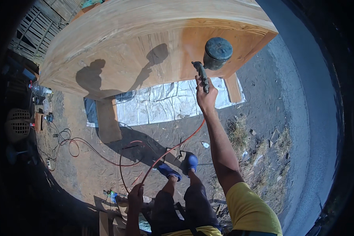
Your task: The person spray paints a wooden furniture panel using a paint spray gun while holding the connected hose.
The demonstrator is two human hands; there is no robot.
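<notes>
My right hand (207, 96) is wrapped round the grip of a dark spray gun (201, 74), with the arm stretched out ahead. A round, paint-stained cup (218, 53) with a lid sits on the gun's right side. The gun is in front of a large wooden panel (126, 51), whose right part is a deeper, wetter-looking orange-brown and whose left part is pale. Down by my left thigh, my left hand (135, 196) is closed round a red air hose (161, 157), which rises in a curve toward the gun. Shadows of my head and the gun fall on the panel.
A silver sheet (161, 102) lies beneath the panel, near wooden boards (108, 122) that stand as its legs. Loose hose and cable coils (72, 145) spread over the dirt at left. Dry grass tufts (240, 133) and a paved road (318, 129) are at right.
</notes>
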